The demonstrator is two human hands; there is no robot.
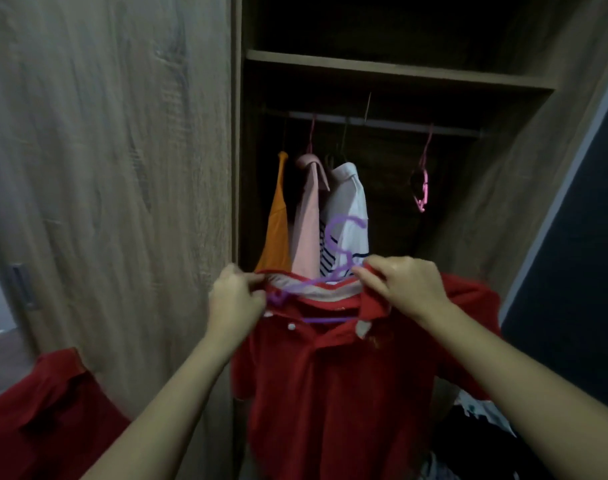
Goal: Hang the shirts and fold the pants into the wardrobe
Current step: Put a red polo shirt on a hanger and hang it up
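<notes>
A red polo shirt (333, 386) hangs in front of me with a purple hanger (344, 237) partly inside its collar, hook sticking up. My left hand (235, 301) pinches the left side of the collar. My right hand (403, 285) grips the right side of the collar. Behind them the open wardrobe shows a rail (382, 123) with an orange shirt (277, 220), a pink shirt (309, 216) and a white striped shirt (347, 209) hanging at its left.
A pink hanger (424, 178) hangs alone at the rail's right. A shelf (399, 69) sits above the rail. The closed wooden wardrobe door (105, 168) fills the left. Red cloth (49, 410) lies at lower left, and dark clothes (475, 441) pile at lower right.
</notes>
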